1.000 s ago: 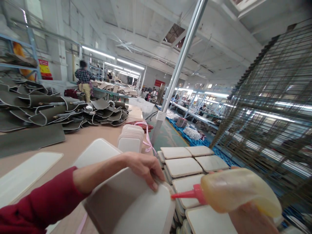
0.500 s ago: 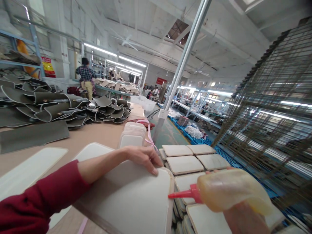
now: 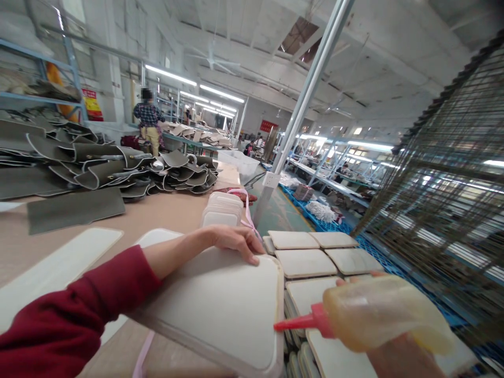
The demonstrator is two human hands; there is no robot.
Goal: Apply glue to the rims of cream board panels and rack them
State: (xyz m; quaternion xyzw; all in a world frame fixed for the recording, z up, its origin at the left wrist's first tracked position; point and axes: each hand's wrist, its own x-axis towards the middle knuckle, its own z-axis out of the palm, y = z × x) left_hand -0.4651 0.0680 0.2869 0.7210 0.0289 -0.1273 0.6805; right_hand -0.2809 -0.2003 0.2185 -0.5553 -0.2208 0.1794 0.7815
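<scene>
My left hand [image 3: 236,241], in a dark red sleeve, rests fingers-down on the far edge of a pale rounded panel [image 3: 224,304] lying flat at the table's corner. My right hand [image 3: 401,357] grips a yellowish squeeze bottle [image 3: 381,315] with a red nozzle [image 3: 299,323]. The nozzle tip sits right beside the panel's right edge. Only the lower part of my right hand shows under the bottle.
Stacks of similar pale panels [image 3: 303,262] lie on a rack to the right, and a small stack [image 3: 222,210] stands on the table. Grey leather pieces [image 3: 98,168] pile at the back left. A wire rack [image 3: 452,184] stands right. A metal pole [image 3: 307,105] rises centre. A person [image 3: 147,121] stands far back.
The panel has settled flatter on the table and my left hand slid to its far edge. The bottle's nozzle dropped slightly along the panel's right edge.
</scene>
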